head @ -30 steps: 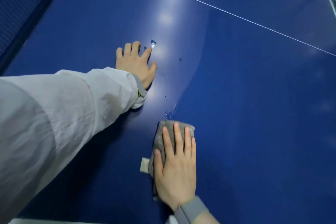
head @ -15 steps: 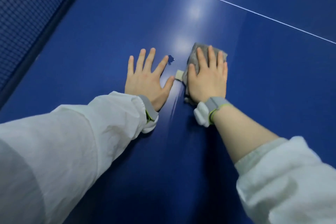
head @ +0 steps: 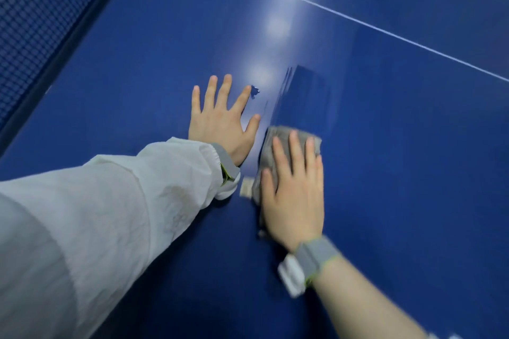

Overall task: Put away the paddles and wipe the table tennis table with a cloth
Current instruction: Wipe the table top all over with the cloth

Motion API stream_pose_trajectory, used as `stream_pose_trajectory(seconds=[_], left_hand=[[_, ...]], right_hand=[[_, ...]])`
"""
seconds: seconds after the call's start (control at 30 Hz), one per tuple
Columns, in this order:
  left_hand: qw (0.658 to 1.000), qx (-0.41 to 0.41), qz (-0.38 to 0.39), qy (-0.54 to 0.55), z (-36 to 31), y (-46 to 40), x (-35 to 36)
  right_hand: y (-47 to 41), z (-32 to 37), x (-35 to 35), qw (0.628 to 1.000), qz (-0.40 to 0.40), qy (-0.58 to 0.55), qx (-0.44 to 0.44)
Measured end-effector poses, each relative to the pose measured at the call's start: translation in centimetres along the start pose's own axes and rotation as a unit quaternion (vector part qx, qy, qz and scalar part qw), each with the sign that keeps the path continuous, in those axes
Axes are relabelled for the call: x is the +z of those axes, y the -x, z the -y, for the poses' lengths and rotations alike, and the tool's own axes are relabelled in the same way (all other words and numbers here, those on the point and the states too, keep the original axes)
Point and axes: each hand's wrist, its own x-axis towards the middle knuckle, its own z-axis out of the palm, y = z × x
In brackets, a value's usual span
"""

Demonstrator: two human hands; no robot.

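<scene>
Pressing flat on the blue table (head: 399, 173), the right hand (head: 296, 195) covers a grey cloth (head: 278, 143). Its fingers are straight and close together, the thumb out to the left along the cloth's edge. Cloth lies folded or bunched on the table, just right of the left hand; its far edge shows beyond the fingertips. A small pale tag (head: 246, 186) sticks out from the cloth's left side. Any writing on it is too blurred to read.

Left hand (head: 220, 124) rests palm down on the table, fingers straight and spread wide, holding nothing. A small droplet (head: 255, 90) sits just beside the index fingertip. A darker streak (head: 305, 99) runs up the table from the cloth.

White sleeve (head: 110, 215) covers the left arm to the wrist. Right forearm is bare. Each wrist carries a grey band with a white block; the right band (head: 314, 256) has a lime edge. No brand or lettering legible on either.

White line (head: 385, 31) crosses the table at upper right. Net (head: 41, 8) stands at upper left. No paddles in view.
</scene>
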Motion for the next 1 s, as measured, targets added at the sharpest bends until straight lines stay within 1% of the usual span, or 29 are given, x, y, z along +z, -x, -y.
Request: stream_pose_trajectory(seconds=[0.13, 0.2, 0.27, 0.37, 0.53, 0.63, 0.7, 0.87, 1.0], left_hand=[[1.0, 0.003, 0.021, 0.0, 0.2, 0.3, -0.4], [1.0, 0.004, 0.029, -0.004, 0.1, 0.4, -0.6], [0.999, -0.003, 0.04, -0.003, 0.1, 0.2, -0.8], [0.999, -0.015, 0.048, 0.008, -0.3, -0.3, -1.5], [0.999, -0.027, 0.025, 0.007, 0.1, -3.1, -1.7], [0.998, -0.06, 0.034, 0.006, 0.3, -5.1, -1.0], [0.997, -0.073, 0.026, -0.006, 0.2, -5.4, -0.7], [0.996, -0.084, 0.026, -0.013, 0.1, -5.6, -0.8], [0.996, -0.083, 0.028, -0.017, -0.2, -5.1, -1.0]], right_hand=[[8.5, 2.6, -0.4, 1.0, 0.02, -0.005, -0.018], [11.0, 3.1, -0.5, 0.999, 0.026, -0.011, -0.027], [11.6, 3.1, -0.3, 0.999, 0.024, -0.009, -0.023], [10.1, 2.5, -0.4, 1.0, 0.018, -0.01, -0.02], [4.1, 1.3, -0.6, 1.0, 0.022, 0.012, 0.013], [-1.4, -0.4, -0.2, 0.999, 0.018, -0.009, 0.03], [-5.1, -1.4, -0.3, 0.998, 0.029, -0.035, 0.039], [-15.1, -3.8, -0.5, 0.997, 0.017, -0.058, 0.046], [-23.4, -6.1, -0.6, 0.997, 0.008, -0.054, 0.058]])
